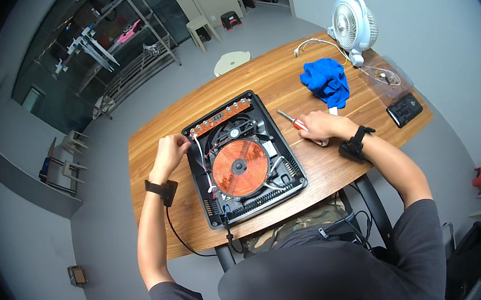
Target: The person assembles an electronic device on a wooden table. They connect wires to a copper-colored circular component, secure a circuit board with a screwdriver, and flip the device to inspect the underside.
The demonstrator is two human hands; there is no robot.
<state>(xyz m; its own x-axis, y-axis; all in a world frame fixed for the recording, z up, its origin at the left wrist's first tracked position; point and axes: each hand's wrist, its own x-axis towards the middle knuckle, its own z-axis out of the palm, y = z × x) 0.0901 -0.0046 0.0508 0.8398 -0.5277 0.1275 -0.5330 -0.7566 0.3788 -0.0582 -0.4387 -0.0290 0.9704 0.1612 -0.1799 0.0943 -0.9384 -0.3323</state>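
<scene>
My left hand (169, 151) pinches the cooker (243, 158) at its left rim; the opened cooker lies mid-table (161, 228), copper coil (240, 160) up. My right hand (321, 127) is closed around the screwdriver (293, 120) handle, resting on the table right of the cooker. Blue cloth (326, 81) and fan (353, 25) behind.

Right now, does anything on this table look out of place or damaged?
The induction cooker lies with its top off, copper coil, fan and wiring exposed. It looks taken apart, not broken. The left hand is at its left edge; the right hand rests on a red-handled screwdriver. Nothing spilled.
</scene>
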